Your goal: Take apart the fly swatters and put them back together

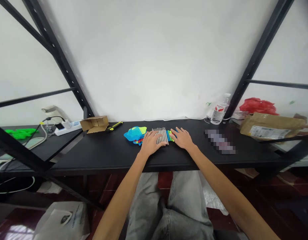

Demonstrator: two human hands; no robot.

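Note:
My left hand [151, 143] lies with its fingers spread over the left part of a row of thin silver-grey sticks [163, 132]. To the right, my right hand [183, 138] rests palm down with fingers apart, its fingertips over blue and green strips [169, 136] that adjoin the row. Part of these strips is hidden under the fingers. Left of my left hand is a bunched blue mesh piece [134, 134] with yellow-green and some red on it. The sticks and strips lie side by side on the black table [101, 150].
An open cardboard box [95, 125] and a yellow-black cutter-like tool [115, 126] stand at the left back. A water bottle [220, 110], a blurred patch [220, 141] and a taped parcel [271, 126] are on the right. Black metal posts [258, 56] frame the table.

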